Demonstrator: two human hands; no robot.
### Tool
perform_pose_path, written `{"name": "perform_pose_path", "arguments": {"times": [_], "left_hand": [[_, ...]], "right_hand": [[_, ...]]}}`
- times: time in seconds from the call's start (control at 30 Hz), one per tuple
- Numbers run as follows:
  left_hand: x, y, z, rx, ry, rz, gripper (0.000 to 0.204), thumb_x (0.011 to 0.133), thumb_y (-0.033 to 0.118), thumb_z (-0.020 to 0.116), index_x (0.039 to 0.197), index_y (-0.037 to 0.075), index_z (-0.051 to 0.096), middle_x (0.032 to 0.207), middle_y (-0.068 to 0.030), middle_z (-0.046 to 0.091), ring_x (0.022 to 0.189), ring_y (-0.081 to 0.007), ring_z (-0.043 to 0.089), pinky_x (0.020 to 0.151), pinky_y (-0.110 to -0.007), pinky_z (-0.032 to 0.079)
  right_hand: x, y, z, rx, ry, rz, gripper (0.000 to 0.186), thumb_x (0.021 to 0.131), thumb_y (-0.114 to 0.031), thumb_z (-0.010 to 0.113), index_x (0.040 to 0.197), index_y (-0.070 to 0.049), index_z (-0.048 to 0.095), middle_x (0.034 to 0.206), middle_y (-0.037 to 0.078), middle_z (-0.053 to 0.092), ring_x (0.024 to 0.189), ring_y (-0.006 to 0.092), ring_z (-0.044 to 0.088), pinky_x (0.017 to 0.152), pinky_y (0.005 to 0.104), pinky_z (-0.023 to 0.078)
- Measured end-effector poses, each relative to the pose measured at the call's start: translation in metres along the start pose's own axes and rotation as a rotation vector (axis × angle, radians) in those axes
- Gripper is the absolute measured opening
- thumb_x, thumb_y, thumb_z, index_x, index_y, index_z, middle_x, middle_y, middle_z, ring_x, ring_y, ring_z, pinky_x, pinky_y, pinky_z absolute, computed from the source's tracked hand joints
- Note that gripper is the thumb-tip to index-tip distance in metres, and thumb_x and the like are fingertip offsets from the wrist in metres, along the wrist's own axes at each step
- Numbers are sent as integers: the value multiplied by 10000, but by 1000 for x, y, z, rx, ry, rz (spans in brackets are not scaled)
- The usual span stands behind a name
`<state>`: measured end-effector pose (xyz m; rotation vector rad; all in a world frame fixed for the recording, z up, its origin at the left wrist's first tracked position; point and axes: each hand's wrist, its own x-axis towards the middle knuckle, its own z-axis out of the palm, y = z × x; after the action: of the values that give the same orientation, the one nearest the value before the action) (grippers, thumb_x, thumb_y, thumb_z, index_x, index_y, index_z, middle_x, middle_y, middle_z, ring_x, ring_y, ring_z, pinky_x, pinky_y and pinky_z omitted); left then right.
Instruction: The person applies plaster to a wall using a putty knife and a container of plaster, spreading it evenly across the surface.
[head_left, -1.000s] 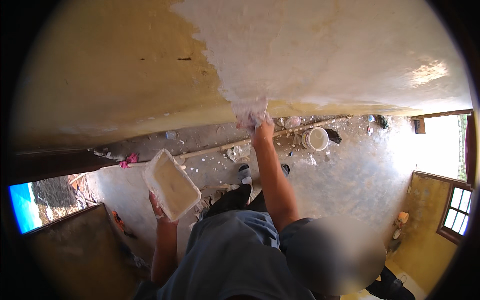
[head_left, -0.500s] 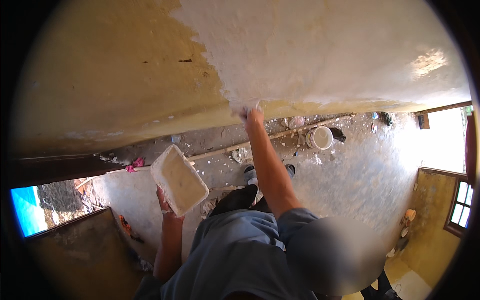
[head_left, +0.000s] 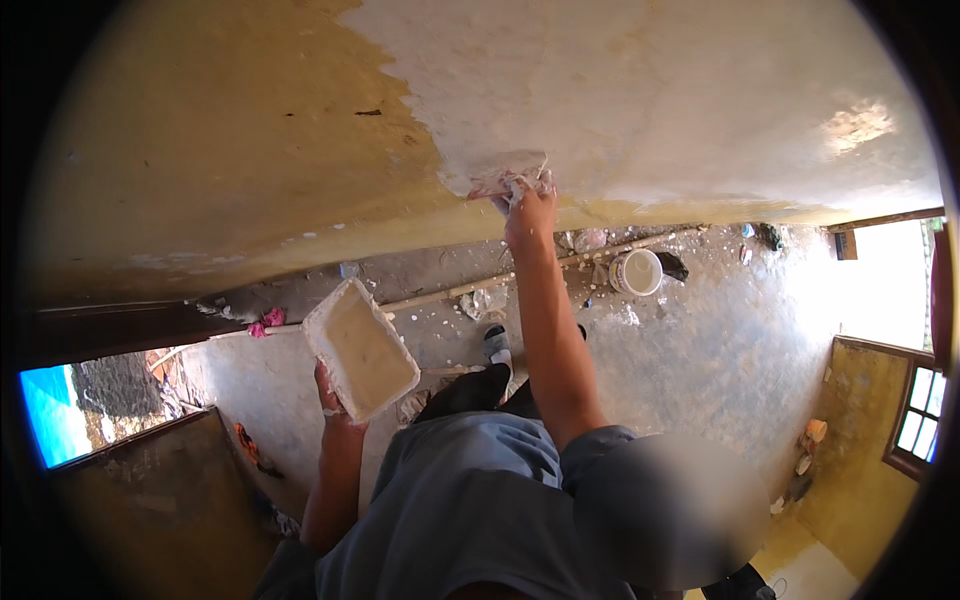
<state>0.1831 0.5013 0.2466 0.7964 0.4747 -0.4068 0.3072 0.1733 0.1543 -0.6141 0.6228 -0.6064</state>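
My right hand [head_left: 530,195], smeared with white, is closed around a flat plaster-covered spreader [head_left: 492,182], pressed to the wall near its lower part. Pale filler [head_left: 620,110] coats the wall above and to the right, with a ragged edge against the yellow paint [head_left: 250,130]. At the lower left my left hand [head_left: 330,392] grips a whitish rectangular tub [head_left: 318,335] by its near left side. The tub tilts and holds creamy filler [head_left: 362,345]. Its underside and most of my left fingers are hidden.
A long pole [head_left: 450,291] lies along the wall's foot. Beyond my right forearm stands a white bucket [head_left: 636,272] beside a black bag [head_left: 673,266]. Pink cloth [head_left: 266,322] and white splatters lie on the floor. Openings are at left and right.
My right hand has moved up and slightly right along the wall, and the spreader's face now shows. The tub in my left hand has barely shifted.
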Motion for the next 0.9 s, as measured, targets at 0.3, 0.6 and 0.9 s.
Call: {"name": "perform_pose_path", "arguments": {"times": [0.3,0.6,0.9], "left_hand": [[15,-2,12,-4,-113,-54,626,799,469,520,1295,118,369,1244,-76,470,1112,-274,477,923,-445,408],[19,-3,13,-84,-102,-105,592,800,455,531,1273,124,401,1228,-78,490,1091,-280,494,922,-451,409],[8,0,19,-11,-109,4,520,857,439,426,1272,127,399,1219,-63,495,1073,-247,508,914,-413,419]], "right_hand": [[86,20,-79,-182,79,219,160,784,13,475,941,21,504,892,132,569,742,205,573,667,314,530],[52,75,-88,-99,106,257,262,795,7,493,1054,-17,462,929,123,567,732,194,584,574,309,517],[-18,35,-44,-199,49,87,270,789,12,523,1053,2,465,871,109,569,706,206,593,577,304,520]]}}
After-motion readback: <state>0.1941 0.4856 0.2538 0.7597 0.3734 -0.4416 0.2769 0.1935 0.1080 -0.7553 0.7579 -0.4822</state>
